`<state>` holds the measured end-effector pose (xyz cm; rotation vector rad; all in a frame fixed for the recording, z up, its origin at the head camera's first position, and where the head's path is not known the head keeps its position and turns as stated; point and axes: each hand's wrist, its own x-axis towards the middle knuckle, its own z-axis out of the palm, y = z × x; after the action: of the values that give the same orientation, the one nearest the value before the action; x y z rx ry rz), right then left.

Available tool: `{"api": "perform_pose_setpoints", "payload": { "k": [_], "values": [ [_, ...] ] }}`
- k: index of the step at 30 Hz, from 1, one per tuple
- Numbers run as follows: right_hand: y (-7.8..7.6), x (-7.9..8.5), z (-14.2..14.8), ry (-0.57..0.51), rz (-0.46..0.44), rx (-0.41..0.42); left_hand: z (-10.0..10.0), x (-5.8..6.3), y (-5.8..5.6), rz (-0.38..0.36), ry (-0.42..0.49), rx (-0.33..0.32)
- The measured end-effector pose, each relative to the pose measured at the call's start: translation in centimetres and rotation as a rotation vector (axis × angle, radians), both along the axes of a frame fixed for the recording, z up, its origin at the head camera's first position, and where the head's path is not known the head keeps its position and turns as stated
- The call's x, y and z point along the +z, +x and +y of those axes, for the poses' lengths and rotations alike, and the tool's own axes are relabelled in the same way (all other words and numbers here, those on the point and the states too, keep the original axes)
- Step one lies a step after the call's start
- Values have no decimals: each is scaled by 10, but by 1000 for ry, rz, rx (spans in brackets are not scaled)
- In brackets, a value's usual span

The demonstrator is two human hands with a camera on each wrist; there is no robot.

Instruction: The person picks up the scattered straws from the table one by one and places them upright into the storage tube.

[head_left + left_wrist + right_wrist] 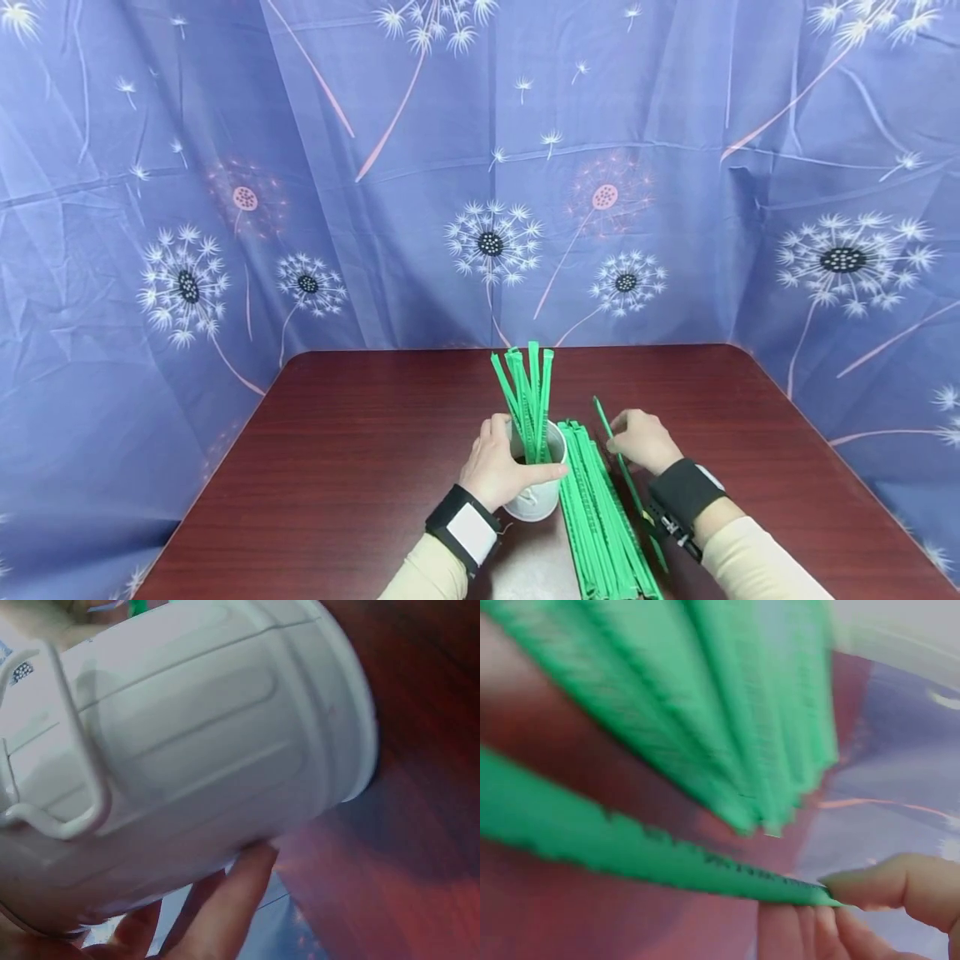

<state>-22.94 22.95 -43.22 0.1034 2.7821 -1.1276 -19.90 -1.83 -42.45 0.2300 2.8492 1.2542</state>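
Note:
My left hand holds a small white ribbed bin-shaped holder, thumb across the near side of its rim and fingers round its left side. A thin handle loop shows on its wall. Several slim green straws in printed wrappers stand in it, fanning out above the rim. To the right of the holder lies a pile of the same wrapped straws. One single wrapped straw is pinched near its far end between thumb and fingers of my right hand, just right of the pile.
The dark red wood-grain table extends left and right of these things. Behind its far edge hangs a blue cloth with dandelion prints, which also runs along both sides. Black bands sit on both wrists.

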Motion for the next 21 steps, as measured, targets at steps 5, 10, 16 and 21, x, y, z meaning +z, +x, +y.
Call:
{"api": "perform_pose_setpoints", "payload": {
  "k": [5, 10, 16, 21],
  "values": [
    [-1, 31, -2, -69, 144, -46, 2, 2, -2, 24, 4, 19],
    [-2, 54, -10, -135, 383, -119, 3, 3, -3, 21, 8, 19],
    [2, 73, -29, -440, 673, -204, 3, 3, -4, 39, -59, 9],
    [8, 87, -39, -793, 838, -215, 4, 2, -3, 38, -82, 13]
  ]
}}
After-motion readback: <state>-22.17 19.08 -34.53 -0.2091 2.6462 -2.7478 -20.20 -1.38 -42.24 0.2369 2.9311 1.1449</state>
